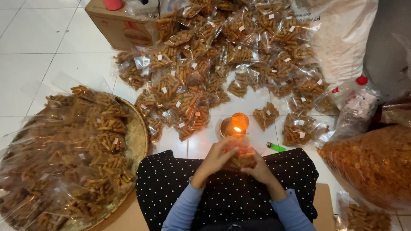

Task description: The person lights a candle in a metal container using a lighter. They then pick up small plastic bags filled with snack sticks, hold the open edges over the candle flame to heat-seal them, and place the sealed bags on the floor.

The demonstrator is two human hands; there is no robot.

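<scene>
Far left: round woven bamboo tray (139,141) heaped with clear plastic packets of brown stick snacks (85,145), near the person's left knee, well apart from both hands.

Centre: left hand (215,159) and right hand (256,167) meet over the lap, on the black white-dotted cloth (171,188). Between them sits one small clear plastic packet of brown stick snacks (242,156). Left hand is closed around the packet's left side, fingers curled over its top. Right hand grips it from the right and underneath. Both hands touch it; neither is nearer than the other.

Key relation: the held packet lies just on the near side of the small candle flame in a round metal holder (235,126), which stands on the white tiled floor (43,68). The flame is straight ahead of the hands, on the far side, close to the packet's upper edge. Whether that edge touches the flame I can't tell; glare hides it. The packet's long axis looks roughly left-right, but it is partly covered by fingers.

Right of the flame: green lighter (275,147) lying on the floor, nearer the right hand. Far centre: big pile of filled snack packets (222,55). Far right: large clear bag of loose brown snacks (376,167).
</scene>
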